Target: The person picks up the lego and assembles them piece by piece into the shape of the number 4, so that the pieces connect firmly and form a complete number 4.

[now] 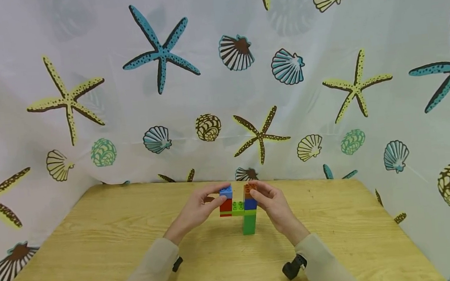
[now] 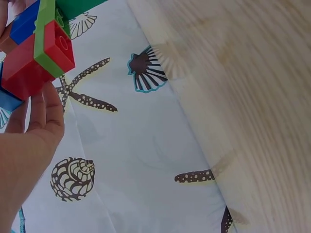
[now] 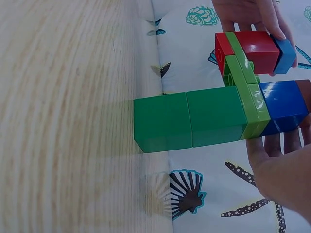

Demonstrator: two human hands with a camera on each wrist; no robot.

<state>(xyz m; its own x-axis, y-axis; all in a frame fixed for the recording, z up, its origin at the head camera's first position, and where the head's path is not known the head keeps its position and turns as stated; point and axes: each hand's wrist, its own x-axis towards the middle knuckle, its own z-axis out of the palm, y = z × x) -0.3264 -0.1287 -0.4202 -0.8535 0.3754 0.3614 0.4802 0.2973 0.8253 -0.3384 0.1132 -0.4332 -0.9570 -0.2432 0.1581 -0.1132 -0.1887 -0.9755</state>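
Note:
A structure of toy building bricks stands on the table, its pillar of green bricks (image 3: 189, 121) at the bottom. Across the pillar's top lie lime green plates (image 1: 238, 208), jutting out to the left. On their left end sits a red brick (image 2: 29, 70) capped by a light blue brick (image 1: 226, 193). On the right, over the pillar, a dark blue brick (image 3: 284, 107) carries a brown brick (image 1: 249, 189). My left hand (image 1: 198, 207) pinches the light blue brick between thumb and fingers. My right hand (image 1: 272, 201) pinches the brown brick in the same manner.
The light wooden table (image 1: 108, 231) extends around the bricks. A white curtain (image 1: 205, 97) printed with starfish and shells hangs behind it and along both sides. Black straps with small devices (image 1: 294, 267) are on the wrists.

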